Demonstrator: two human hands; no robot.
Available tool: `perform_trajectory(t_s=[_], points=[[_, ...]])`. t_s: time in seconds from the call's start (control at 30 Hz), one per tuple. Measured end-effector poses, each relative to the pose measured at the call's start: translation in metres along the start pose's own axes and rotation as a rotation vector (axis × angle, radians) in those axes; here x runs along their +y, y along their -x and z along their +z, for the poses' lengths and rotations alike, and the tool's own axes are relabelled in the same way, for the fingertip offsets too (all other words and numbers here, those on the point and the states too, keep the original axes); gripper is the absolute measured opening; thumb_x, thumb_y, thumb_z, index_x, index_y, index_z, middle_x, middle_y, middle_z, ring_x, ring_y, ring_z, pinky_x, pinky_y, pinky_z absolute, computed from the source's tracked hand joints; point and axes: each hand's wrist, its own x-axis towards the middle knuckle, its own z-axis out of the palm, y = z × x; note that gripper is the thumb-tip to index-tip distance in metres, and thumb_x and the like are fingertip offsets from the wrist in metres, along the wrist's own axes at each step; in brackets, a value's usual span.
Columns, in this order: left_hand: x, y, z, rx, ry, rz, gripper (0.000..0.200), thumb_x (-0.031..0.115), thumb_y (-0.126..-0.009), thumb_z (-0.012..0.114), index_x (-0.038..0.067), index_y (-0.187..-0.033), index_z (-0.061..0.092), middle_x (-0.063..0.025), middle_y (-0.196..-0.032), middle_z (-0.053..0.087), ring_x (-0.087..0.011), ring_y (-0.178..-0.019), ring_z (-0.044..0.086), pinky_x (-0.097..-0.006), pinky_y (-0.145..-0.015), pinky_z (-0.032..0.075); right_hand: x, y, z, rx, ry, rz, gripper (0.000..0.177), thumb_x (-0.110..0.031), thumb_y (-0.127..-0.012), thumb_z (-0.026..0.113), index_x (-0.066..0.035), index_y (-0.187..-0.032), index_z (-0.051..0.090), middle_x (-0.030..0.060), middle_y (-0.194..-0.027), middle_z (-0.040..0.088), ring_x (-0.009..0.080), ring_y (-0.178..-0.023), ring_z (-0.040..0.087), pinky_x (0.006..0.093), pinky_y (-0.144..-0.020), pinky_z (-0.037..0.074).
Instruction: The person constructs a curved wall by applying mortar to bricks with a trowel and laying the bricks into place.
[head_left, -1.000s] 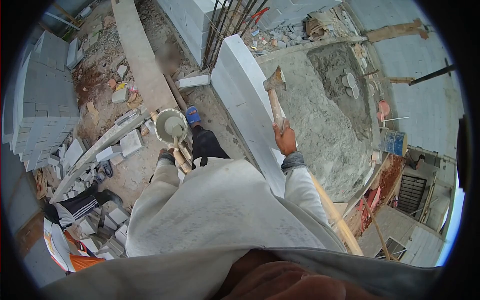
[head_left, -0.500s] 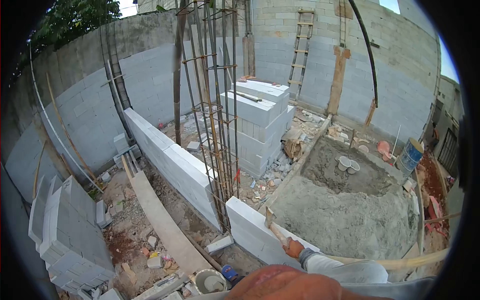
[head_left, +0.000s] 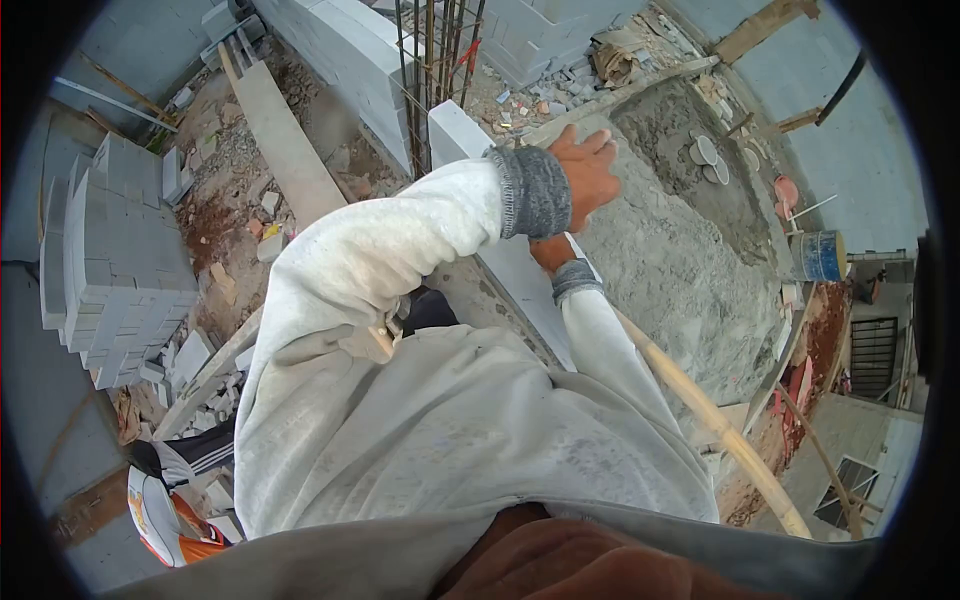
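Note:
My left hand reaches out over the low white block wall, beside the grey mortar heap. Its fingers are apart and nothing shows between them. Just below that wrist, my right hand is at the top of the same wall. The left cuff covers part of it, and its fingers are hidden. No trowel is visible. Bare rebar rods stand upright at a gap in the wall.
Stacked grey blocks stand at the left, near a long board on rubble. A person in an orange and white top is at the lower left. A bamboo pole slants at the right; a blue drum stands beyond.
The view has tilted down and turned. My left arm has come into view, reaching across above my right hand. The trowel that my right hand held earlier no longer shows.

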Motion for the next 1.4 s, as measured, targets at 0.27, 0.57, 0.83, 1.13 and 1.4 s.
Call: perform_trajectory(t_s=[0.27,0.57,0.83,1.13,1.4], points=[[0.141,-0.024,-0.102,-0.094,0.27,0.636,0.021,0.016,-0.086,0.06,0.006,-0.104,0.066,-0.0119,-0.105,0.063,-0.029,-0.099,0.062,-0.0496,-0.09,0.046,0.004,-0.006,0.036,-0.035,0.0,0.055,0.054,-0.037,-0.086,0.06,0.005,-0.117,0.047,0.0291,-0.102,0.064,0.04,-0.093,0.065,0.0561,-0.086,0.047],[0.176,-0.027,-0.097,-0.036,0.181,0.725,0.02,0.017,-0.086,0.059,0.003,-0.1,0.065,-0.0098,-0.097,0.063,-0.0274,-0.093,0.063,-0.0493,-0.087,0.048,0.017,-0.024,0.05,0.059,-0.074,0.16,0.056,-0.038,-0.081,0.067,0.003,-0.115,0.05,0.027,-0.109,0.063,0.0344,-0.097,0.065,0.0619,-0.093,0.042],[0.208,-0.022,-0.097,-0.019,0.048,0.691,0.02,0.017,-0.087,0.059,0.001,-0.097,0.065,-0.008,-0.09,0.064,-0.026,-0.088,0.065,-0.049,-0.085,0.05,0.049,-0.051,0.092,0.194,0.153,-0.206,0.072,-0.034,-0.091,0.05,0.024,-0.129,0.033,0.03,-0.094,0.066,0.0414,-0.084,0.065,0.0463,-0.072,0.053],[0.199,-0.019,-0.06,0.142,-0.057,0.608,0.022,0.018,-0.087,0.059,-0.002,-0.093,0.064,-0.0058,-0.083,0.065,-0.0245,-0.083,0.067,-0.0488,-0.083,0.052,0.0,0.003,0.009,0.001,0.0,0.071,0.046,-0.032,-0.09,0.057,0.005,-0.113,0.046,0.033,-0.095,0.064,0.0464,-0.09,0.065,0.0514,-0.081,0.052],[-0.023,0.073,0.2,0.135,0.887,-0.569,0.038,0.028,-0.086,0.059,0.002,-0.115,0.059,-0.018,-0.094,0.066,-0.0356,-0.086,0.065,-0.0459,-0.078,0.051,-0.02,0.009,0.005,-0.009,-0.002,0.052,0.034,-0.027,-0.093,0.056,0.001,-0.108,0.044,0.0316,-0.081,0.064,0.0459,-0.076,0.066,0.053,-0.065,0.053]])
